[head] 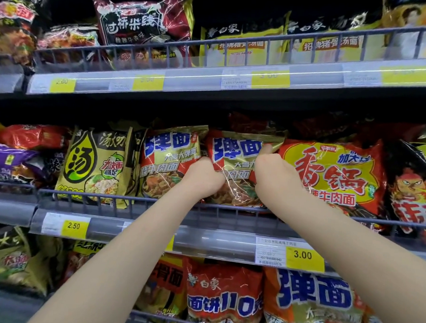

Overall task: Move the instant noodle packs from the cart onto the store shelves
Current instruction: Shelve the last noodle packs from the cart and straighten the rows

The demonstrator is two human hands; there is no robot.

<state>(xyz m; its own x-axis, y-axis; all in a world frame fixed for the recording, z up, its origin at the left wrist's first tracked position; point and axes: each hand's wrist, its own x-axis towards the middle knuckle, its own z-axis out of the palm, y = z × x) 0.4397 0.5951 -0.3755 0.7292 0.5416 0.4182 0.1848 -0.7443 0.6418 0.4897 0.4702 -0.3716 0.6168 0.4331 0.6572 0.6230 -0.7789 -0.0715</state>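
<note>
On the middle shelf (pixel 154 221), your left hand (pixel 201 175) and right hand (pixel 273 174) both clutch one red-gold noodle pack (pixel 234 162), nearly seated (cart unseen, remainder unknown).

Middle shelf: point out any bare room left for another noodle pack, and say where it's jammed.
Hardly any. The middle shelf rail is fronted edge to edge. Both hands, left hand and right hand, grip the red-gold pack, wedged between its twin pack and the yellow-red pack. The only dark gap lies above the pack tops, under the upper shelf.
</note>
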